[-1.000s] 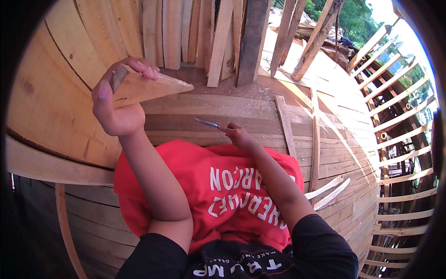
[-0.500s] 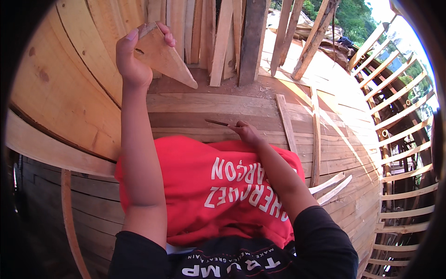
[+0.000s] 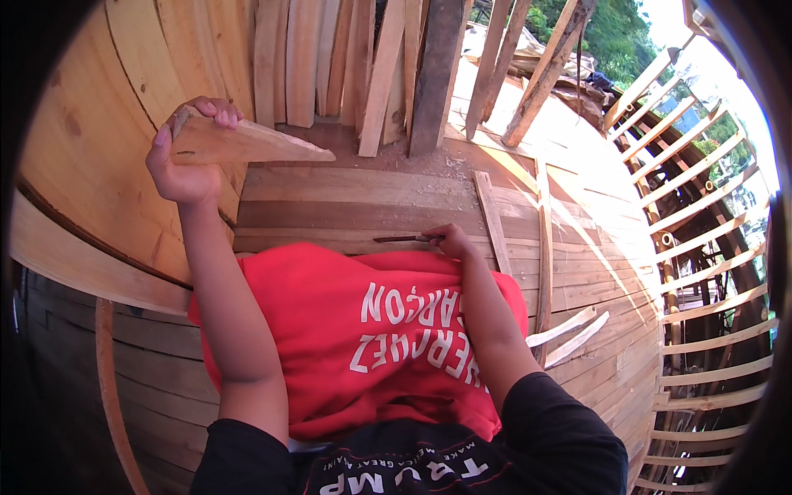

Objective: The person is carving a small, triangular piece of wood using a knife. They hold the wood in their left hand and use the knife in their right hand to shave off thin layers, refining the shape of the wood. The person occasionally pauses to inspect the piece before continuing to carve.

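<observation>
Wooden and pale, the wedge sits at ten o'clock, the left hand curled around its thick end, probably to leave the tip free toward three; the right hand is wrapped around a knife, blade toward nine (well apart, presumably for safety).

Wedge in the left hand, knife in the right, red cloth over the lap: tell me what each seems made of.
The wedge looks like bare wood: pale tan, unglossed, with faint grain. The knife is probably metal, being thin and dark, though no clear shine confirms it. The red cloth seems a soft, matt fabric, judging by its loose folds.
</observation>
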A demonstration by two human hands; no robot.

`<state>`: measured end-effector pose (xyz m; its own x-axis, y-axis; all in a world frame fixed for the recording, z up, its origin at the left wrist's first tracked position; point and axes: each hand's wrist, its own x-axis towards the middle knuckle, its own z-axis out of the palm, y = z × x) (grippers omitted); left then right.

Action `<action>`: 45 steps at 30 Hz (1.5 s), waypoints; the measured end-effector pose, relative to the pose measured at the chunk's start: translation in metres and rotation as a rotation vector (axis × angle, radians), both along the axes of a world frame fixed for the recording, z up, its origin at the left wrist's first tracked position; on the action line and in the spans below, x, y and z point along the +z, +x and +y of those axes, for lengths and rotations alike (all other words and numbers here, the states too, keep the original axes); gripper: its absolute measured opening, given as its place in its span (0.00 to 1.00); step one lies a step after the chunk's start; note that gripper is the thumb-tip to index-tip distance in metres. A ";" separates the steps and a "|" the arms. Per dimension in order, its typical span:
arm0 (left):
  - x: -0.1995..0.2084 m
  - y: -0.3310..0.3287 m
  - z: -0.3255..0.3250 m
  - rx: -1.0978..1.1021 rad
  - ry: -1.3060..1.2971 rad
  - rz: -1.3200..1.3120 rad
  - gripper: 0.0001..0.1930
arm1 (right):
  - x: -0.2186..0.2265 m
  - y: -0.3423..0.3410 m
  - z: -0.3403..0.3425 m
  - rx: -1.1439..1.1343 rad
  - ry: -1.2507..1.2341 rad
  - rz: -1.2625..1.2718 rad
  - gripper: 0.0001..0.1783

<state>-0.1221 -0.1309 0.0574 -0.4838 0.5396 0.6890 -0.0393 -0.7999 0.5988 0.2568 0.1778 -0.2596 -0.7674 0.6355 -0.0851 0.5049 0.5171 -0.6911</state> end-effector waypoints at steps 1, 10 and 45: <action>0.000 0.002 0.003 -0.002 0.004 -0.004 0.27 | -0.007 0.009 0.007 -0.210 0.038 -0.039 0.19; 0.009 0.017 0.005 -0.028 -0.033 0.094 0.27 | 0.012 -0.001 0.004 -0.135 0.066 0.031 0.16; 0.010 0.021 0.012 -0.097 0.006 0.109 0.28 | 0.022 -0.096 -0.098 0.436 0.415 -0.119 0.48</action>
<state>-0.1012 -0.1187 0.0670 -0.3517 0.5761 0.7379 -0.0522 -0.7990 0.5990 0.1610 0.0800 -0.2373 -0.9646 0.2639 0.0010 0.2478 0.9072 -0.3399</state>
